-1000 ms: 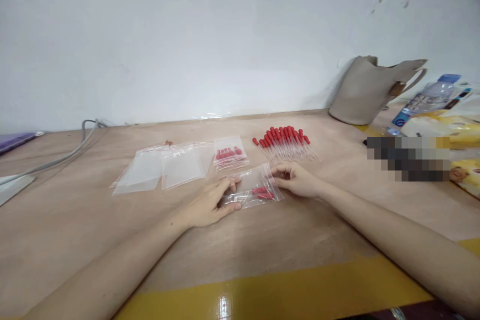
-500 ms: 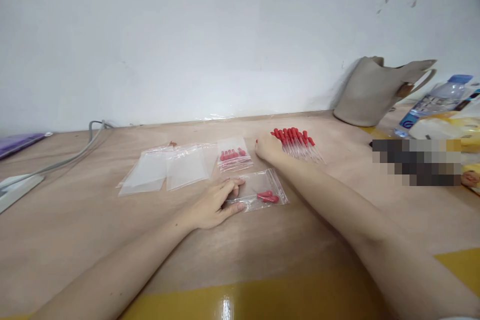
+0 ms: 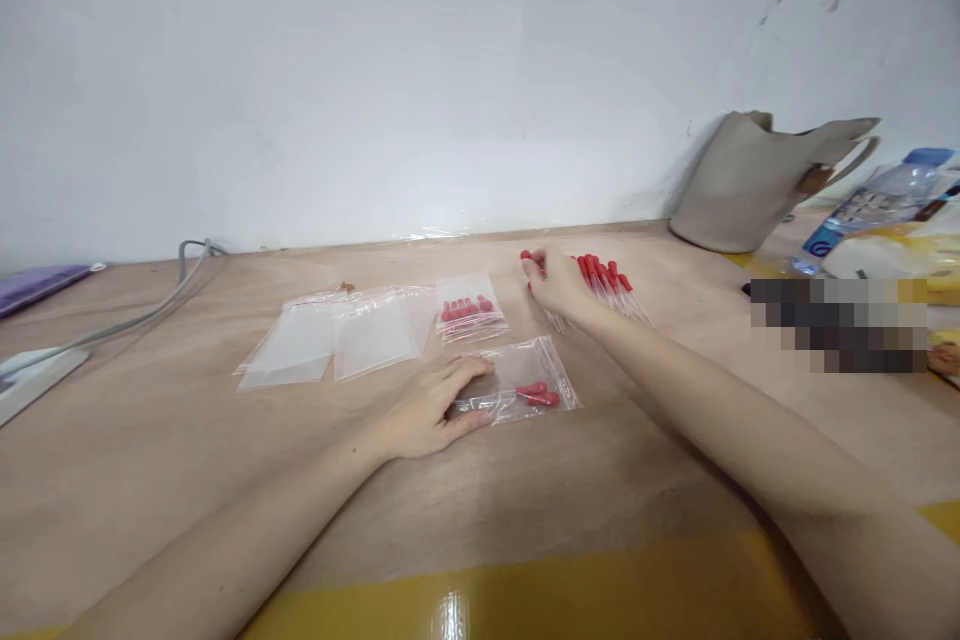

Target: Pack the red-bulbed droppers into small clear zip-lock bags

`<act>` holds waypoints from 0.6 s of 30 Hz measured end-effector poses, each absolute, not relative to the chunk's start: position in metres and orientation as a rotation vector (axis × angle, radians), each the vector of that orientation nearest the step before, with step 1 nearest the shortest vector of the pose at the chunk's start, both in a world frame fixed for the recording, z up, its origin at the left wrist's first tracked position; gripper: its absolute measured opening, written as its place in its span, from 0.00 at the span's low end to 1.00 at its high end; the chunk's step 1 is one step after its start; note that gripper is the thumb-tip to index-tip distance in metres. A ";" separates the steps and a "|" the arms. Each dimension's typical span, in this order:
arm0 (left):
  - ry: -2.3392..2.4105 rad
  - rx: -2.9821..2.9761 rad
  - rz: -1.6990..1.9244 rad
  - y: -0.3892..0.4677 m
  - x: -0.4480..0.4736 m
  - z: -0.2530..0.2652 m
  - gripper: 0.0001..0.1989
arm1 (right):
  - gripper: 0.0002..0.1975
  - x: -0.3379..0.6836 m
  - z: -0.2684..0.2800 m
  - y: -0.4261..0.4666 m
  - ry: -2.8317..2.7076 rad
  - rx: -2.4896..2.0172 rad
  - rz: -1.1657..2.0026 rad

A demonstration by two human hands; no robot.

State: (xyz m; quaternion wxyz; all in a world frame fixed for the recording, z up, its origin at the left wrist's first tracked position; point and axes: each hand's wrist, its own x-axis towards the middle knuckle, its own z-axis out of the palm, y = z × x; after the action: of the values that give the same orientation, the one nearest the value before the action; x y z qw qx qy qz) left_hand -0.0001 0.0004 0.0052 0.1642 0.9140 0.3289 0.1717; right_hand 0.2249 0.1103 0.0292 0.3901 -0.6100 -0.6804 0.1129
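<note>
My left hand (image 3: 427, 410) rests on the left part of a clear zip bag (image 3: 510, 365), with thumb and fingers spread apart. Two red-bulbed droppers (image 3: 541, 394) lie in this bag, their bulbs toward its zip end at the right. My right hand (image 3: 559, 280) is closed at the left side of a loose row of droppers (image 3: 611, 278) with red rubber bulbs and clear stems. A red dropper bulb (image 3: 525, 257) shows at its fingertips; part of the row is hidden behind the hand.
Filled bags of droppers (image 3: 469, 310) are stacked in the middle. Flat bags (image 3: 375, 335) lie left of them. A grey cable (image 3: 150, 305) runs at far left. On the right stand a grey fabric bag (image 3: 742, 185) and a water bottle (image 3: 862, 210).
My right hand has shifted slightly right and turned, and a red bulb now shows at its fingertips. My left hand stays on the bag.
</note>
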 end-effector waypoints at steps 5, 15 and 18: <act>0.963 2.608 0.473 0.001 -0.001 0.003 0.23 | 0.19 0.275 0.015 0.073 -1.357 -1.153 0.644; 0.956 2.616 0.472 0.002 -0.002 0.004 0.23 | 0.19 0.286 -0.012 0.055 -1.030 -1.235 0.939; 0.948 2.616 0.485 0.002 -0.002 0.004 0.23 | 0.17 0.279 -0.015 0.053 -1.035 -1.213 0.973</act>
State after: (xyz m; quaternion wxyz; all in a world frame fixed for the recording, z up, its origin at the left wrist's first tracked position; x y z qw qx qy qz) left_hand -0.0022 0.0019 0.0039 0.1579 0.9146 0.3315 0.1694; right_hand 0.2788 0.0526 -0.0146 0.5948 -0.5219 -0.4455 0.4187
